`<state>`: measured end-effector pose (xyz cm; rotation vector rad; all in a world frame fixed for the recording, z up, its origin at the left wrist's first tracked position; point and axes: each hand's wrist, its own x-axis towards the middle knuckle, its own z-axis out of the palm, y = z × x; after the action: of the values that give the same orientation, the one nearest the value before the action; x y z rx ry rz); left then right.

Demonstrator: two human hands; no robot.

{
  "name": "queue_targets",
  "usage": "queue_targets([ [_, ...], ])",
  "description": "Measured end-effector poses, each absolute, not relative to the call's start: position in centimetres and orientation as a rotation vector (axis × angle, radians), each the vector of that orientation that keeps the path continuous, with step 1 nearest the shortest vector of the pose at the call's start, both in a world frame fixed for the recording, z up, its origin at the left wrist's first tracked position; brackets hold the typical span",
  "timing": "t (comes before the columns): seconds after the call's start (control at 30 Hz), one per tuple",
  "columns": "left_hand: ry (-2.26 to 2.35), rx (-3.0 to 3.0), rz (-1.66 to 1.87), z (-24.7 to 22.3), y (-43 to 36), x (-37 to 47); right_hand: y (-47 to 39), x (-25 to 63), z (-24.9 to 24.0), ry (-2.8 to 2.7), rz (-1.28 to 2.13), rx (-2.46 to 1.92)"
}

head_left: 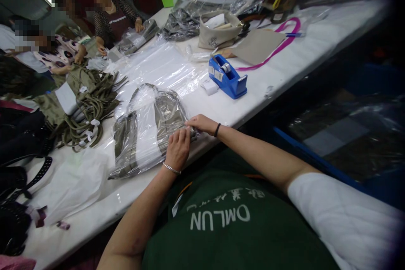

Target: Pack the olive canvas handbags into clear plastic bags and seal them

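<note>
An olive bag in clear plastic [167, 112], with a white paper band across it, lies on the white table [221, 112] in front of me. My left hand [179, 147], with a silver bracelet, rests on the bag's right end, its fingers together on the plastic. My right hand [203, 124], a dark band at its wrist, pinches the edge of the plastic at the same corner, and its fingertips nearly meet those of my left hand. Beyond them stands a blue tape dispenser [228, 78], with a small white label piece [209, 87] beside it.
Olive bags with straps [88, 105] are piled at the left, near thin white plastic [72, 181]. Flat clear bags [158, 65], a fabric basket [218, 31] and grey card [259, 45] lie farther back. People work across the table.
</note>
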<state>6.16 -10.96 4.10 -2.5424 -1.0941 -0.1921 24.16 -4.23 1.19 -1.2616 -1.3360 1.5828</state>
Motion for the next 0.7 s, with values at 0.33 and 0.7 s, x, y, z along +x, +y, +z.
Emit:
queue_targets([
  [0.33, -0.902, -2.640, -0.400, -1.8, -10.8, 6.5, -4.9, 31.3, 1.0, -1.289, 1.378, -1.451],
  [0.7, -0.907, -2.565, -0.527, -2.7, -11.3, 6.6, 3.2, 44.8, 5.5, -1.202, 0.533, -1.949],
])
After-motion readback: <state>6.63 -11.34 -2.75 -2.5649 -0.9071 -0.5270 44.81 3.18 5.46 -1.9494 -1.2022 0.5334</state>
